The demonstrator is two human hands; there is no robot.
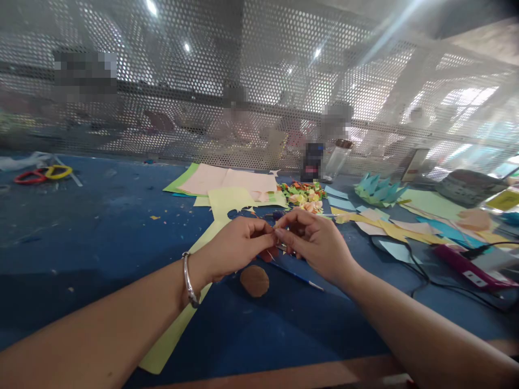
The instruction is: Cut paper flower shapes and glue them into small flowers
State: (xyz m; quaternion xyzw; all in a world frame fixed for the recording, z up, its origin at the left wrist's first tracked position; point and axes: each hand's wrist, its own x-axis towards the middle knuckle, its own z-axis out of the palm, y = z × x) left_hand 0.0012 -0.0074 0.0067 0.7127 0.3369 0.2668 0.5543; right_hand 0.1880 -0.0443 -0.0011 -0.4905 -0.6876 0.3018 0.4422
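Note:
My left hand (pixel 247 240), with a silver bangle (pixel 188 281) at the wrist, and my right hand (pixel 312 240) meet fingertip to fingertip above the blue table (pixel 89 254). Both are closed in a pinch on something too small to make out. Below them lies a brown, rounded flat piece (pixel 254 281), and beside it a thin blue stick (pixel 300 276) like a brush handle. Under my left forearm runs a long pale yellow paper strip (pixel 178 329). Just beyond my fingers sits a pile of small green, orange and cream paper pieces (pixel 306 195).
Stacked paper sheets (pixel 239 181) lie at the back, below a perforated metal screen (pixel 259 65). Scissors (pixel 44 174) rest far left. To the right are a folded blue-green paper flower (pixel 379 189), loose paper strips (pixel 405 229), a purple power strip (pixel 472 267) with cables, and a clear bottle (pixel 338 159).

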